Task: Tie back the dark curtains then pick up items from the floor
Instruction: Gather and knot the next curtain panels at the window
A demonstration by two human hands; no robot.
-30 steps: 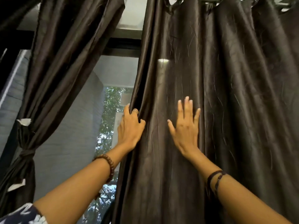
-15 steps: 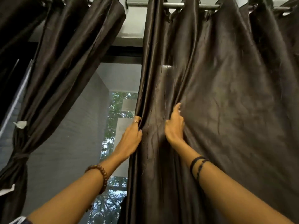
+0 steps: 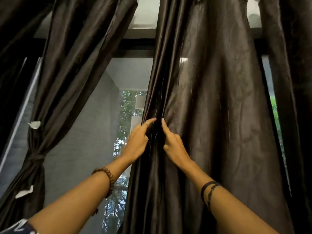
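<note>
Both hands work at the loose dark curtain (image 3: 211,115) that hangs in front of the window (image 3: 118,107), right of the gap where daylight and green leaves show. The left hand (image 3: 136,142) reaches up to the curtain's near edge, its fingers curled into the fabric and the forefinger, which wears a thin ring (image 3: 146,123), stretched up along a fold; its grip holds a bunch of cloth. The right hand (image 3: 173,144) sits just beside it, touching the same gathered fold from the other side, thumb and fingers pinching the material so that a deep dark crease stands between the two hands. A brown bead bracelet (image 3: 108,178) circles the left wrist, and two dark cord bands (image 3: 208,190) circle the right wrist.

Further left, the tied curtain (image 3: 67,73) is already drawn aside and bound low down by a knotted tie (image 3: 36,157); two small pale scraps (image 3: 34,124) cling to its outer edge. At the far right another dark panel (image 3: 293,81) hangs, with a narrow strip of green showing between it and the loose curtain.
</note>
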